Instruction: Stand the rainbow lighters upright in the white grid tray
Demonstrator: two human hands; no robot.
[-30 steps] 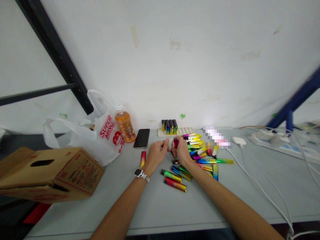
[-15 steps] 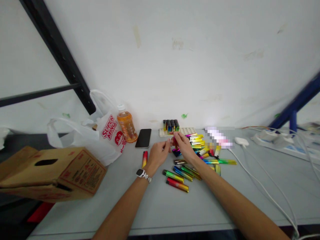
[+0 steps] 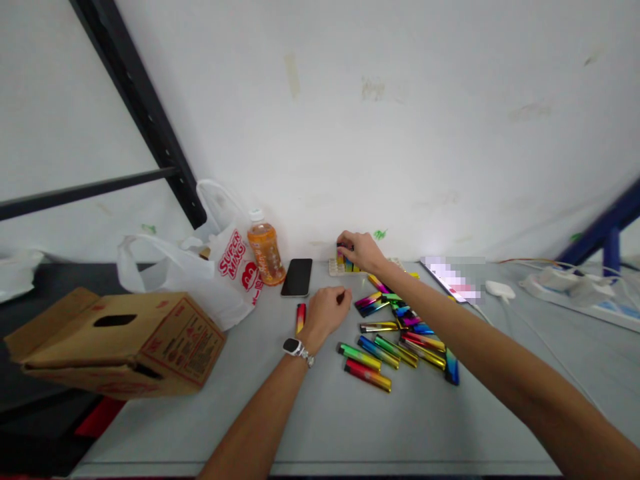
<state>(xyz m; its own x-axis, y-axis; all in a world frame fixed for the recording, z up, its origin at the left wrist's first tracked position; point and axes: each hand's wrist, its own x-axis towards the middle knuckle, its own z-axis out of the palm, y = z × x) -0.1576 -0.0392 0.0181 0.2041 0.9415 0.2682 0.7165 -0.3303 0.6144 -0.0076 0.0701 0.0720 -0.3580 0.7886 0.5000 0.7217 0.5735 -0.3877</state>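
Observation:
My right hand (image 3: 361,250) is closed at the back of the table, pinching a slim metallic lighter (image 3: 339,257) by its dark top, over the left part of a cream tray (image 3: 336,269). Other lighters (image 3: 356,267) stand upright in that tray, mostly hidden behind the hand. My left hand (image 3: 326,312), with a watch on its wrist, rests on the table with fingers curled; I see nothing in it. Beside it lies a red-yellow lighter (image 3: 301,318). Several loose lighters in shiny gradient colours, among them a red-gold lighter (image 3: 368,375), lie under and beside my right forearm.
Left of the hands are a black phone (image 3: 297,277), an orange drink bottle (image 3: 267,253), a white plastic bag (image 3: 200,283) and an open cardboard box (image 3: 120,347). To the right lie a lit, blurred-out screen (image 3: 450,279), a white charger (image 3: 500,290) and a power strip (image 3: 580,293).
My right hand has left my left hand and gone up to the tray with a lighter. My left hand stays low on the table. The view has shifted slightly left.

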